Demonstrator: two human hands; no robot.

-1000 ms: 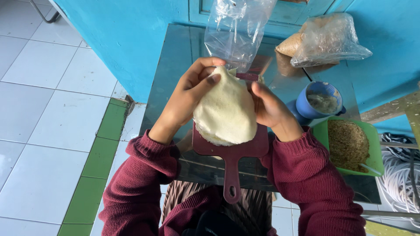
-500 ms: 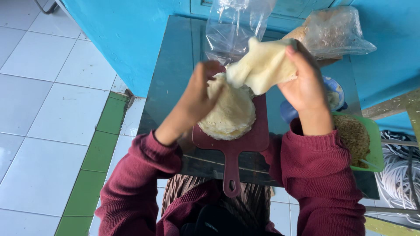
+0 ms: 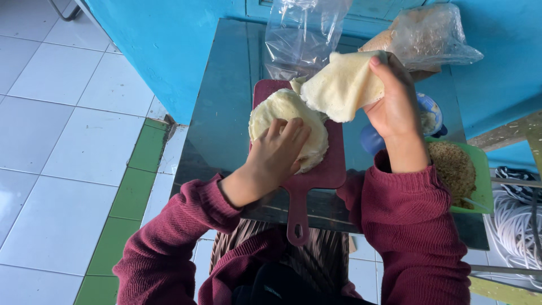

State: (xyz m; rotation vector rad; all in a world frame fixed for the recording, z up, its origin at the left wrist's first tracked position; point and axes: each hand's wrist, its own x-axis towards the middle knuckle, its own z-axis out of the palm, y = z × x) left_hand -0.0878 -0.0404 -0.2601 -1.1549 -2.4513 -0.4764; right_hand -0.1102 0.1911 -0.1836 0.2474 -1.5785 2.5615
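The left hand [image 3: 279, 152] lies flat, fingers spread, pressing on a stack of pale round wrappers [image 3: 285, 121] that sits on a dark red cutting board [image 3: 333, 164]. The right hand [image 3: 395, 107], at two o'clock from the left, is pinched shut on a single wrapper [image 3: 341, 85], lifted clear of the stack and hanging folded, its lower edge just above the stack's far rim.

The board's handle points to six o'clock and overhangs the near edge of the glossy dark table [image 3: 220, 118]. At nine o'clock from the stack the tabletop is bare out to its left edge, beyond which lies tiled floor [image 3: 68, 130].

At twelve o'clock stands a clear plastic bag [image 3: 302, 39], touching the board's far end. At one o'clock a second filled bag [image 3: 432, 36] rests against the blue wall [image 3: 164, 39]. At three o'clock the right side is crowded: a blue cup [image 3: 432, 116] behind the right wrist and a green tray of brown filling [image 3: 457, 169] near the table's right edge.
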